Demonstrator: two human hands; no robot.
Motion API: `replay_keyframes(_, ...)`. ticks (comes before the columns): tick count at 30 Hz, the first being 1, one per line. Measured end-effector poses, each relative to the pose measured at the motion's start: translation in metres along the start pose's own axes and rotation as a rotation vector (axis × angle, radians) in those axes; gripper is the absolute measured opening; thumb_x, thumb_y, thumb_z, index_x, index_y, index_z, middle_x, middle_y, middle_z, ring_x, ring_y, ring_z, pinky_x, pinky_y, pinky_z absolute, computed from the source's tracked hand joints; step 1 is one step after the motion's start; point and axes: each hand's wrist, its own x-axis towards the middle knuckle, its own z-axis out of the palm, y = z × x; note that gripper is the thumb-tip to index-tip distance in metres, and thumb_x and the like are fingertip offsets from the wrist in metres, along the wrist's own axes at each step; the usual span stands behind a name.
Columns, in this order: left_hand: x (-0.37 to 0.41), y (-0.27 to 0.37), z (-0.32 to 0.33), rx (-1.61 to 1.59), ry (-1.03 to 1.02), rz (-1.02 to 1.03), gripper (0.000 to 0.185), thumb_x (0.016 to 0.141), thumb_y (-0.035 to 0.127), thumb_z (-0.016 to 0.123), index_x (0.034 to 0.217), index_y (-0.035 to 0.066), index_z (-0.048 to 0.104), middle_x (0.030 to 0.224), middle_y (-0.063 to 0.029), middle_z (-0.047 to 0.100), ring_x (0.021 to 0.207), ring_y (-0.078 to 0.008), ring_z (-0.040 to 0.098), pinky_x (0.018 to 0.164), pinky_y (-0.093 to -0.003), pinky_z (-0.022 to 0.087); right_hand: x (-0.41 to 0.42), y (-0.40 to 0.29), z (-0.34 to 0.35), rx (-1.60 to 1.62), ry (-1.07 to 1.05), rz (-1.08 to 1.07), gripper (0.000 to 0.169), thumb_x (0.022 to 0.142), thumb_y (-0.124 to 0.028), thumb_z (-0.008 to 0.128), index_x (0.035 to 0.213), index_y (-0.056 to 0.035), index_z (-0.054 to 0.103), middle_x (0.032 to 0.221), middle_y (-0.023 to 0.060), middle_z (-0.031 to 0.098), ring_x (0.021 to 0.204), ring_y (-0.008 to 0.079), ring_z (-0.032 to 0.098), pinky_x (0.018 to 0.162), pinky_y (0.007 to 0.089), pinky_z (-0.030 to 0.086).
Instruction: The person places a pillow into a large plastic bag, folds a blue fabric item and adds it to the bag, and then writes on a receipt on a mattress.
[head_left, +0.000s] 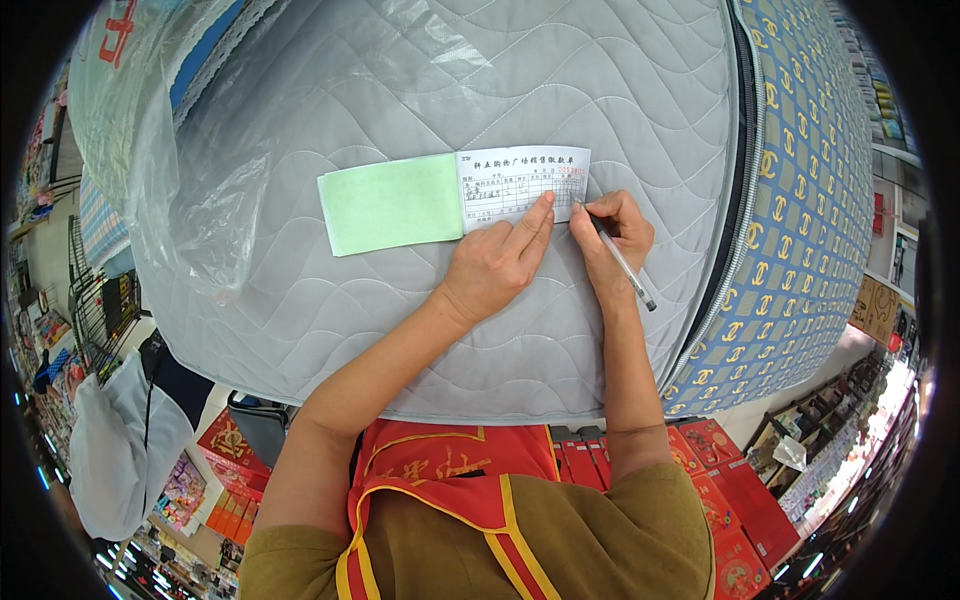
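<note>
An opened pad of paper slips lies on a grey quilted mattress (360, 330). Its right leaf is a white printed form (517, 169) with handwriting in some rows; on the left is a pale green sheet (394, 202). My left hand (501, 259) rests palm down, index finger extended onto the lower right part of the form and nothing held in it. In my right hand (615, 232) is a pen with a clear barrel and black cap end (626, 266), its tip at the form's right-hand columns.
Clear plastic wrapping (202, 225) covers the mattress's left side. A zip runs along its right, beside blue patterned fabric (795, 210). Red boxes (750, 502) stand below right, and a person in white clothing (120, 450) is at the lower left. Shelves of goods line both sides.
</note>
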Motion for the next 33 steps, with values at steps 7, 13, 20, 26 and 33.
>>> replay_keyframes(7,0.0001,-0.0003,-0.0007,-0.001,0.009,0.003,0.027,0.071,0.005,0.061,0.098,0.002,0.067,0.122,-0.0055,0.06,0.05,-0.0083,0.043,0.043,-0.0216,0.04,-0.0008,0.0005,0.0014,0.07,0.061,-0.016,0.016,0.07,0.0,0.068,0.068,-0.0013,0.051,0.061,-0.0004,0.052,0.057,0.005,0.046,0.053,0.0206,0.039)
replay_keyframes(13,0.0004,0.0001,-0.001,0.006,-0.001,-0.004,0.027,0.071,0.005,0.061,0.097,0.002,0.067,0.122,-0.0054,0.06,0.05,-0.0084,0.042,0.043,-0.0218,0.04,-0.0001,-0.0006,0.0016,0.026,0.071,-0.008,0.016,0.071,0.001,0.068,0.068,-0.0015,0.052,0.061,-0.0011,0.052,0.057,0.005,0.046,0.053,0.0205,0.039)
replay_keyframes(20,-0.0002,-0.0004,0.0005,-0.018,0.015,-0.002,0.026,0.071,0.005,0.061,0.097,0.002,0.067,0.121,-0.0062,0.06,0.049,-0.0082,0.042,0.042,-0.0213,0.04,-0.002,0.0018,0.0011,0.048,0.055,-0.027,0.021,0.072,0.006,0.067,0.07,-0.0032,0.049,0.066,-0.0015,0.05,0.06,0.004,0.043,0.054,0.0191,0.036)
replay_keyframes(26,-0.0005,-0.0003,0.0007,-0.02,0.009,-0.009,0.027,0.071,0.005,0.061,0.097,0.002,0.067,0.121,-0.0065,0.06,0.049,-0.0082,0.042,0.043,-0.0213,0.04,-0.0024,0.0024,0.0014,0.034,0.052,-0.019,0.02,0.072,0.004,0.067,0.069,-0.003,0.049,0.064,-0.0015,0.05,0.059,0.0043,0.043,0.053,0.0195,0.036)
replay_keyframes(33,0.0001,-0.002,-0.0004,-0.012,-0.002,-0.001,0.028,0.071,0.005,0.061,0.097,0.002,0.067,0.122,-0.0064,0.059,0.049,-0.0079,0.043,0.042,-0.0216,0.04,-0.0007,0.005,0.0023,0.072,0.067,-0.022,0.018,0.071,0.0,0.068,0.067,-0.0027,0.051,0.061,-0.0018,0.05,0.057,0.0048,0.044,0.053,0.02,0.037)
